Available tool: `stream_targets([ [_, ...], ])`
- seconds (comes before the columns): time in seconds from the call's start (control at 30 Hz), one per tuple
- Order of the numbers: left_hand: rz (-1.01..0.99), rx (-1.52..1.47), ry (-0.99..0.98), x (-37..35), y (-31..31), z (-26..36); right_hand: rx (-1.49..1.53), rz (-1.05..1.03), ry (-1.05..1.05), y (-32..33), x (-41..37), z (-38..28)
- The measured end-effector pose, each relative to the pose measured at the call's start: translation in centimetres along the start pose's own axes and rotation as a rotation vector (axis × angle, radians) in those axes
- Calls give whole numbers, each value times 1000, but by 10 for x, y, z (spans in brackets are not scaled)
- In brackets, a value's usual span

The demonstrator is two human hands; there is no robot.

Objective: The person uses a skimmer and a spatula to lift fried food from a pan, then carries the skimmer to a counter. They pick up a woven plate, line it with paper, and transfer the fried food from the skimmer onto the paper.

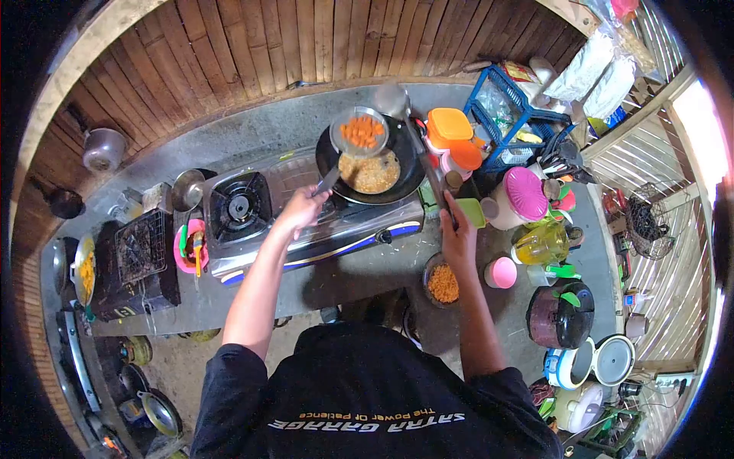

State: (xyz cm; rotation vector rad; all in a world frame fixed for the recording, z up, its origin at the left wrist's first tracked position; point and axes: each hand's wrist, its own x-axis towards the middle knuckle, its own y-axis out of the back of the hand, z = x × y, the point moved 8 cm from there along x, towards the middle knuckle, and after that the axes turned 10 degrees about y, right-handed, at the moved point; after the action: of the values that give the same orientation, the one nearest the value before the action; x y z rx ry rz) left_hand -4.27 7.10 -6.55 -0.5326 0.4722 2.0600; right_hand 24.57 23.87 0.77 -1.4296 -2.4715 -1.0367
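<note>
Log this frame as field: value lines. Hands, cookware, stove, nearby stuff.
left hand: fingers closed on the strainer's handle
right hand: holds a long-handled utensil; its far end is blurred
strainer: held over the wok, with orange pieces in it
wok: on the stove's right side, pale bubbly contents inside
stove: left burner has no pan; flame not visible
near right forearm: bowl of orange food
right of stove: pink-lidded container, jug of yellow liquid
</note>
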Motion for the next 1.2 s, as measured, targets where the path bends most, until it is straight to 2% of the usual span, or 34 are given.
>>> stream_targets([
  [0.1, 46, 59, 53, 4, -4, -17, 82, 15, -47, -11, -13, 20],
  [0.33, -4, -106, -61, -33, 7, 33, 227, 100, -197, 3, -24, 4],
  [0.43, -47, -140, -66, -14, 2, 15, 129, 50, -213, -1, -29, 12],
  [0.53, 36, -52, 44, -2, -6, -15, -148, 125, 154, 3, -23, -9],
  [0.57, 70, 10, 45, -1, -6, -21, -156, 96, 129, 3, -24, -6],
  [0.73, 20, -42, 30, -12, -13, -19, -291, -19, 61, 4, -22, -20],
  [0.83, 16, -38, 17, -14, -21, -13, -412, -72, 132, -6, -21, -21],
  [1.03, 29, 5, 31, -8, -16, -12, -383, -124, 208, -11, -18, -29],
  [1.2, 14, 88, 43, -11, -11, -7, -424, -132, 164, -1, 4, -31],
])
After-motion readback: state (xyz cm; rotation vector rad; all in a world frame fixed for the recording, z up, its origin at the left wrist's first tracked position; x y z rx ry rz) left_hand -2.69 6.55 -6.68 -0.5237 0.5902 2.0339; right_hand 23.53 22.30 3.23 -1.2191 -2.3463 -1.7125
